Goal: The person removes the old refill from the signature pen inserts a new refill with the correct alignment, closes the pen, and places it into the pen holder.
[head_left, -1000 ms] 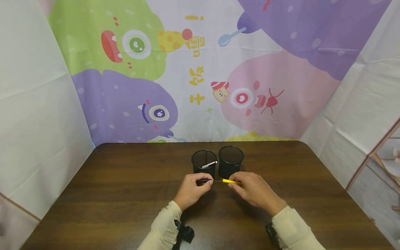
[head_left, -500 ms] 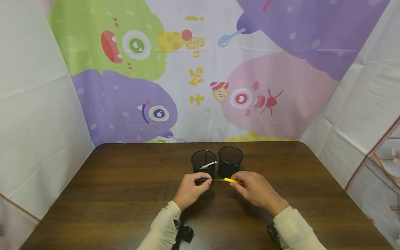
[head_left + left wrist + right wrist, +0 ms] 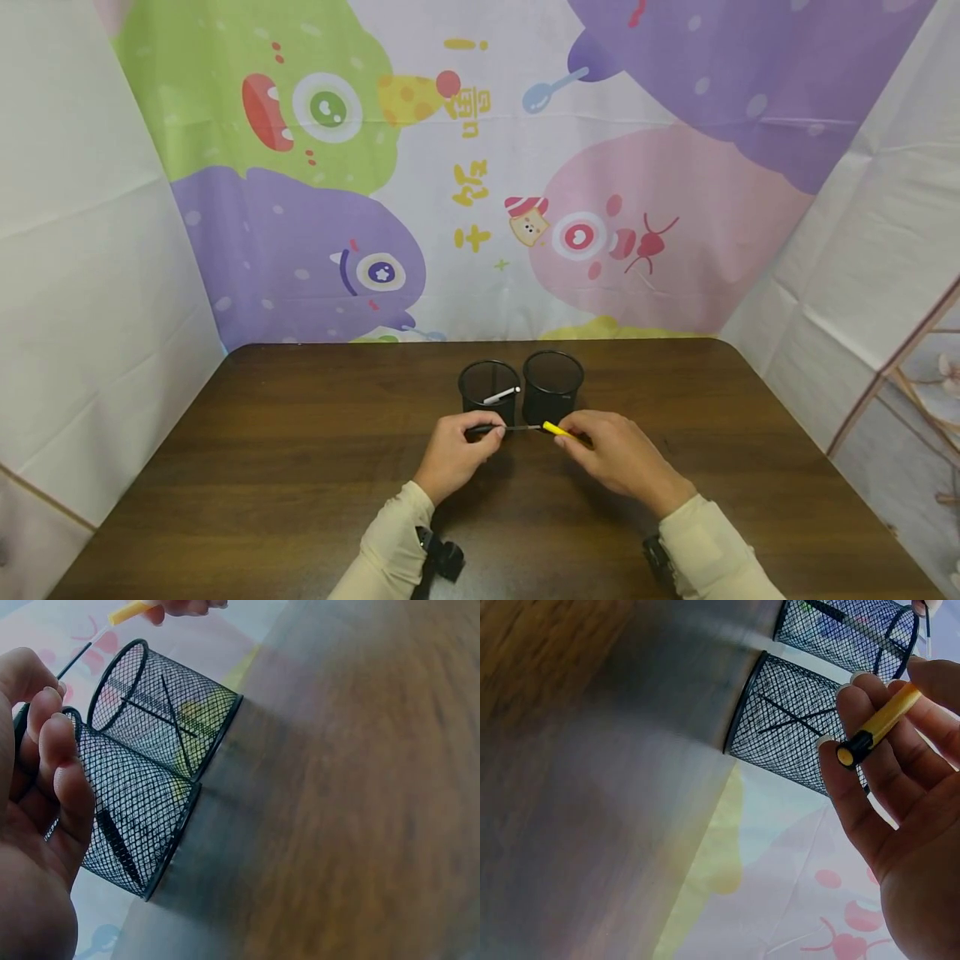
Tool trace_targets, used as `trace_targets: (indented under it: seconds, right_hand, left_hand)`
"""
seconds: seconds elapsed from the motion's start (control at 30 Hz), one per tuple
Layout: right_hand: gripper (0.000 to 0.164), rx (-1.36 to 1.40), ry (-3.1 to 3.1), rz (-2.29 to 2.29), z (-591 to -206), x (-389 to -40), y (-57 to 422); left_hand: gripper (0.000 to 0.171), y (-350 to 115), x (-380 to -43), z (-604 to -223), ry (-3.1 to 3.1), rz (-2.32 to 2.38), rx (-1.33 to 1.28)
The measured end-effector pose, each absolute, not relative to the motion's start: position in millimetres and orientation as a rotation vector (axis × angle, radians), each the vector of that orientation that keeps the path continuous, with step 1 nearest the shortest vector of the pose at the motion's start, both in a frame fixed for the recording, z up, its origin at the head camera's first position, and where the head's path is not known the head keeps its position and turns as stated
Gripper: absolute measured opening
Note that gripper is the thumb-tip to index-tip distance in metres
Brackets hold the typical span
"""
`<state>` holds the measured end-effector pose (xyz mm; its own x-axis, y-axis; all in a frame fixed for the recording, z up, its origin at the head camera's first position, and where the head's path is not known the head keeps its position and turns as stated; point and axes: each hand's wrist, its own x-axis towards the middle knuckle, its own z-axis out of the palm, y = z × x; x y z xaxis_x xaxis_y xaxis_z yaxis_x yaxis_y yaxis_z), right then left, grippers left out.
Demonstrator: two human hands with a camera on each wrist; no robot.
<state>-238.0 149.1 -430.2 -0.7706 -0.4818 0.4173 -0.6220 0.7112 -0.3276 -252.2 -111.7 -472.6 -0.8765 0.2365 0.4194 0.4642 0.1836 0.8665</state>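
My left hand [image 3: 459, 454] pinches a black stick-like piece [image 3: 480, 429] between thumb and fingers. A thin rod [image 3: 522, 428] runs from it toward my right hand [image 3: 618, 458]. That hand pinches a yellow barrel [image 3: 557, 429], which has a black end with a yellow core [image 3: 845, 756] in the right wrist view. The rod's far tip lies right at the barrel's near end. Just behind the hands stand two black mesh pen holders. A white pen [image 3: 501, 396] leans out of the left pen holder [image 3: 487, 379]; the right pen holder [image 3: 553, 385] stands close beside it.
Both pen holders stand upright on the brown wooden table [image 3: 300, 450]. A cartoon-printed cloth [image 3: 480, 292] hangs behind the table's back edge, with pale cloth at both sides. A black wrist camera [image 3: 447, 560] sits by my left sleeve.
My right hand has shifted slightly right with the yellow barrel, which now tilts more. My left hand has drifted slightly left, leaving more of the rod showing. The pen holders have stayed put.
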Motion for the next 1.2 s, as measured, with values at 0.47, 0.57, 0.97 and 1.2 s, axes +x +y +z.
trace_targets:
  seconds: [0.47,0.57,0.97,1.2]
  right_hand:
    - [0.007,0.815,-2.77,0.606,-434.7,-242.0,151.3]
    - [0.007,0.807,-2.801,0.596,-436.1,-243.0,152.7]
    - [0.008,0.724,-2.91,0.576,-438.7,-244.9,153.1]
    - [0.009,0.611,-2.998,0.523,-439.3,-245.4,153.3]
  left_hand:
    - [0.006,-111.5,-251.7,-472.0,-2.242,-1.804,-0.662]
    - [0.006,-110.3,-251.0,-471.4,-2.226,-1.83,-0.65]
    - [0.008,-111.1,-251.3,-472.3,-2.263,-1.798,-0.655]
    - [0.009,-111.2,-250.8,-471.7,-2.267,-1.818,-0.645]
